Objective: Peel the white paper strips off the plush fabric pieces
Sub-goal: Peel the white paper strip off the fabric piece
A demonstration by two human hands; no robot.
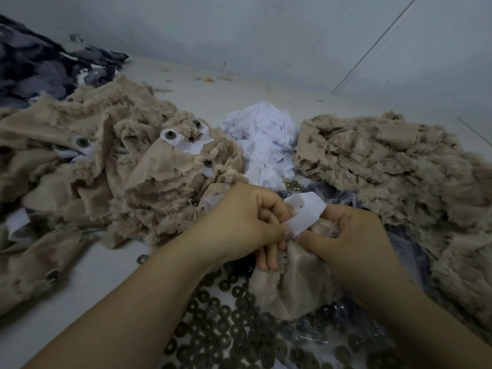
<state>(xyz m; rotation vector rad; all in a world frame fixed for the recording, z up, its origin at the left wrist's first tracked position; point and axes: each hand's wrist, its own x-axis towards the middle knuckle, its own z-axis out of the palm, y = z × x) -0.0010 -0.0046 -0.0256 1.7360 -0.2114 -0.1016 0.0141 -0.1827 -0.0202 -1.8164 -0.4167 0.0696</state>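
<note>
paper strip (306,211), white and half lifted, sits between your two hands just in front of you, curling up off the plush piece (290,286). your left hand (242,222) has its fingers curled tight, pinching the strip's lower end, so you can draw it away. your right hand (348,235) is closed on the tan fabric, thumb pressed near the strip, which seems meant to anchor the cloth against the pull. below your wrists lie dark ring washers (223,323) on clear plastic. just beyond, a heap of white paper scraps (263,145) sits between two tan piles: the left pile (119,161) has paper patches showing, likely unpeeled, while the right pile (394,166) shows none, probably finished.
</note>
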